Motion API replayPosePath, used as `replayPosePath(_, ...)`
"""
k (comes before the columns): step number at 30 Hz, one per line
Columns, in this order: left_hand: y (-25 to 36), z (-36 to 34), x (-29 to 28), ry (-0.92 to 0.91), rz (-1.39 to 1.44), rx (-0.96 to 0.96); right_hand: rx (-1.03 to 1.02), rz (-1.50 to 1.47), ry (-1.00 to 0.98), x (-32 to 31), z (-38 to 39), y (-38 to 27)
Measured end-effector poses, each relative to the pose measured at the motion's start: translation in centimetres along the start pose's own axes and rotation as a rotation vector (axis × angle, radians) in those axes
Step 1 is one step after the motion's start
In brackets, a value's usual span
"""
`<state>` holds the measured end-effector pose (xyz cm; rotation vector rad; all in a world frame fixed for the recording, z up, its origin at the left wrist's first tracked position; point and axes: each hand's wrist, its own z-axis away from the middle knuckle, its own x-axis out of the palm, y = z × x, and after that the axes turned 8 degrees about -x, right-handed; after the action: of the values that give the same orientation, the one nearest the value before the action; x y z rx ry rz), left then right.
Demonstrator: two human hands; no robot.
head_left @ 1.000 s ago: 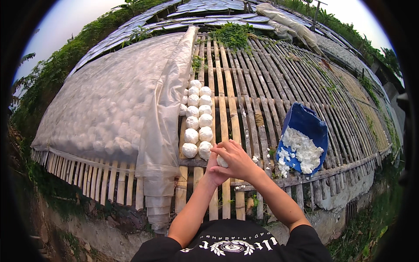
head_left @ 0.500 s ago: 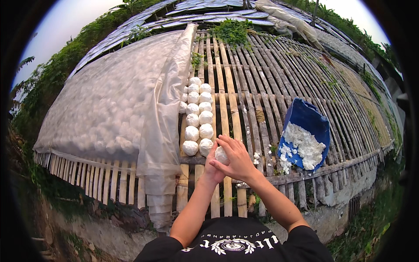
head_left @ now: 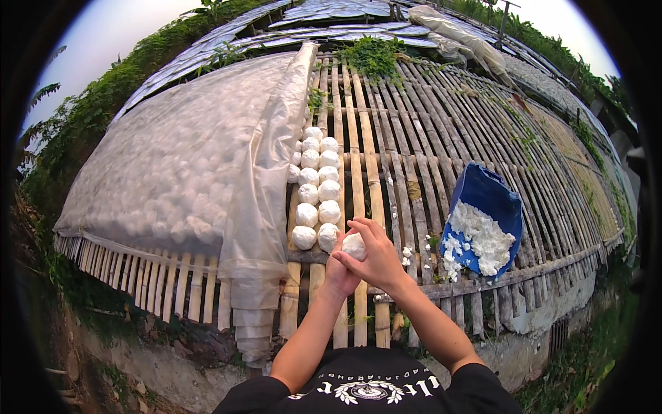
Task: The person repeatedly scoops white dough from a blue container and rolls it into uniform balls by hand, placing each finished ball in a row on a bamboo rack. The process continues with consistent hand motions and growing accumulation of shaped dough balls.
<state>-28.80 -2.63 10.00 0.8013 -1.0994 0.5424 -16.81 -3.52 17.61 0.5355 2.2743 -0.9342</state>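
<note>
Between my two hands sits a white ball (head_left: pixel 354 245) of soft, crumbly-looking dough. My left hand (head_left: pixel 338 270) cups it from the left and below, its fingers partly hidden. Over the ball's right side curves my right hand (head_left: pixel 380 261), thumb across the front and fingers bent round the far side. Just left of my hands, rows of similar white balls (head_left: pixel 308 194) rest on the bamboo slats (head_left: pixel 360 172). The nearest ball in the row almost touches my left fingers. To the right, a cut-open blue plastic container (head_left: pixel 502 200) lies tilted, holding loose white crumbly dough (head_left: pixel 483 238).
A translucent plastic sheet (head_left: pixel 179 138) covers many more white balls on the left, its rolled edge beside the rows. White crumbs (head_left: pixel 407 254) lie on the slats near the container. Green weeds (head_left: pixel 372 56) grow through at the back. Round trays (head_left: pixel 331 31) fill the far background.
My right hand has turned and its fingers have lifted, so more of the ball shows. The whole view has shifted slightly; the rows and container look unchanged.
</note>
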Motion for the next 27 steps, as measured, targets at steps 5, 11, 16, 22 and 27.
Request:
replayPosePath(5, 1.1, 0.9, -0.7, -0.023, 0.023, -0.099, 0.178, -0.228, 0.036, -0.3, -0.3, 0.8)
replayPosePath(11, 0.2, -0.2, 0.0, 0.111, -0.123, -0.012, 0.081, -0.162, 0.138, 0.0, -0.2, 0.7)
replayPosePath(16, 0.5, 1.3, -0.5, 0.009, 0.013, -0.09, 0.115, -0.155, -0.055, 0.1, 0.2, 1.1)
replayPosePath(22, 0.5, 1.0, -0.8, -0.069, 0.039, -0.036, -0.09, -0.009, 0.091, 0.4, 0.9, 0.3)
replayPosePath(27, 0.1, 0.8, -1.7, -0.125, 0.152, 0.046, 0.141, -0.141, -0.01, 0.7, 0.4, 0.2)
